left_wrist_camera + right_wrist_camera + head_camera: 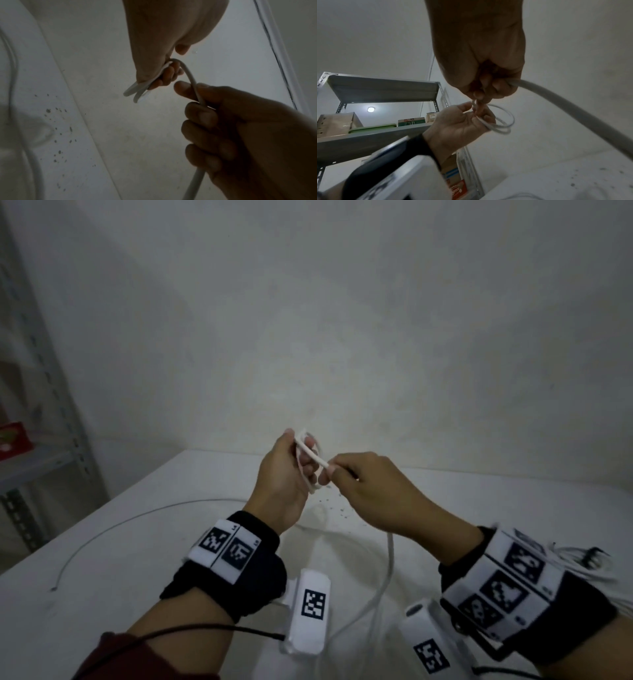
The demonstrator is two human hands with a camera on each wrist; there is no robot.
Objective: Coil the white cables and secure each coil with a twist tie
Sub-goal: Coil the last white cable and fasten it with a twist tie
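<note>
White cable (310, 455) coil in left hand (286, 474), strand w/ right hand (370, 487).

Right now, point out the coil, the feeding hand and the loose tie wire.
coil (503, 121), right wrist view, loops' outer arc.
right hand (373, 491), head view, back.
thin wire (137, 517), head view, mid-arc on table.

- White cable (313, 455): smooth plastic sheath, slight sheen.
- Table (171, 529), lower half of the head view: matt white, speckled with dark spots.
- Shelf rack (385, 86), left of the right-wrist view: grey painted metal, perforated uprights.
- Wrist bands (239, 570): black cloth.
</note>
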